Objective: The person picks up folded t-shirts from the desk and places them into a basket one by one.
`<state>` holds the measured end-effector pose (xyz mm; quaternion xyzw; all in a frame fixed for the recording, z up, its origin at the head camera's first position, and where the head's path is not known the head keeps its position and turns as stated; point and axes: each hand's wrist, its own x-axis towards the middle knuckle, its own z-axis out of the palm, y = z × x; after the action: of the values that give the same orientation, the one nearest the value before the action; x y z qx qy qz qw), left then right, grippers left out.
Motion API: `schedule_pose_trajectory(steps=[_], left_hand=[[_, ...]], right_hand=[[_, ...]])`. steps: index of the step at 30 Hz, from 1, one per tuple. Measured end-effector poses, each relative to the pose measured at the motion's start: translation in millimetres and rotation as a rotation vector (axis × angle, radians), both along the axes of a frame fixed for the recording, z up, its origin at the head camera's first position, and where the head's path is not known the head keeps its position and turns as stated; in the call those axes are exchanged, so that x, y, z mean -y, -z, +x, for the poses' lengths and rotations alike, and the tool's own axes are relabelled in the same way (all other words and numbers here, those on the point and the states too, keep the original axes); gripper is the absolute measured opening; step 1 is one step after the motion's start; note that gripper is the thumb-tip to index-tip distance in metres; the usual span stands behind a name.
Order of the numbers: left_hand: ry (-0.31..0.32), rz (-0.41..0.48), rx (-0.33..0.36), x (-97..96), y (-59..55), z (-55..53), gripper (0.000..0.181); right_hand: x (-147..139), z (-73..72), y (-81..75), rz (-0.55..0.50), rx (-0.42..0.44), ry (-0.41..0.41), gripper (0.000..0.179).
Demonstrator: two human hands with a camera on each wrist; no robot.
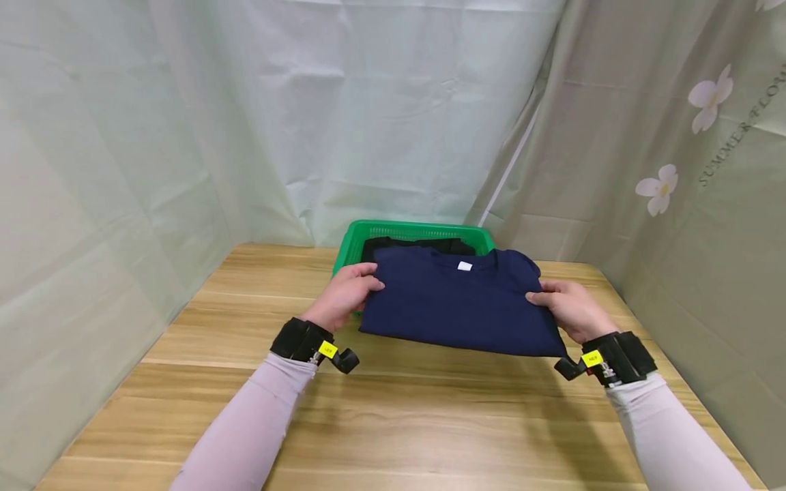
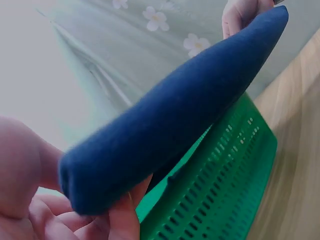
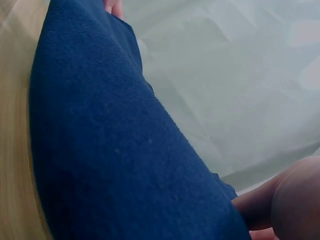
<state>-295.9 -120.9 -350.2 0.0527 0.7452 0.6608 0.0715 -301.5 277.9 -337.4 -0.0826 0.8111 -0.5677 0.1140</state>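
Note:
A folded navy T-shirt [image 1: 457, 303] hangs level between both hands, its collar with a white tag toward the far side. My left hand [image 1: 345, 294] pinches its left edge, thumb on top; the left wrist view shows the fingers beneath the folded cloth [image 2: 165, 120]. At the opposite edge my right hand [image 1: 568, 307] grips the shirt the same way, its fingers mostly hidden under the fabric. Just behind and partly below the shirt stands a green basket [image 1: 424, 228] with perforated walls. Black cloth [image 1: 451, 245] lies inside it, largely covered from view by the shirt.
The basket stands near the far edge of a wood-grain table [image 1: 393, 423]. Pale curtains [image 1: 381, 123] enclose the back and both sides, with printed flowers on the right one. Each wrist wears a black strap [image 1: 301, 339] with a small camera arm.

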Motion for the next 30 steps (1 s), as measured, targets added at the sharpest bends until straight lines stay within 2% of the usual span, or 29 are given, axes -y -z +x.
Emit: schedule_pose_trajectory(steps=[4,10,16,21,27,30], left_hand=[[0.027,-0.054,-0.018,6.1,-6.0,-4.3,0.056],[0.058,-0.047,0.018,11.2,-15.3,-14.3,0.057],[0.041,-0.058,0.033,13.3,-19.3,-25.8,0.057],[0.022,-0.112,0.007,14.3,-19.9,-34.6,0.056],[-0.036,-0.188,-0.016,14.6,-19.0,-46.1,0.054],[-0.076,-0.194,-0.015,13.2,-18.2,-51.2,0.053]], right_hand=[[7.4,-7.2,-1.0,0.011,0.017,-0.006,0.041],[18.6,-19.3,-5.6,0.034,0.007,-0.014,0.044],[26.7,-30.7,-8.9,0.043,0.009,0.007,0.038],[33.2,-42.3,-12.0,0.052,0.030,0.027,0.045],[40.9,-55.6,-12.8,0.086,0.039,0.067,0.048],[43.5,-61.7,-12.9,0.104,0.036,0.082,0.049]])
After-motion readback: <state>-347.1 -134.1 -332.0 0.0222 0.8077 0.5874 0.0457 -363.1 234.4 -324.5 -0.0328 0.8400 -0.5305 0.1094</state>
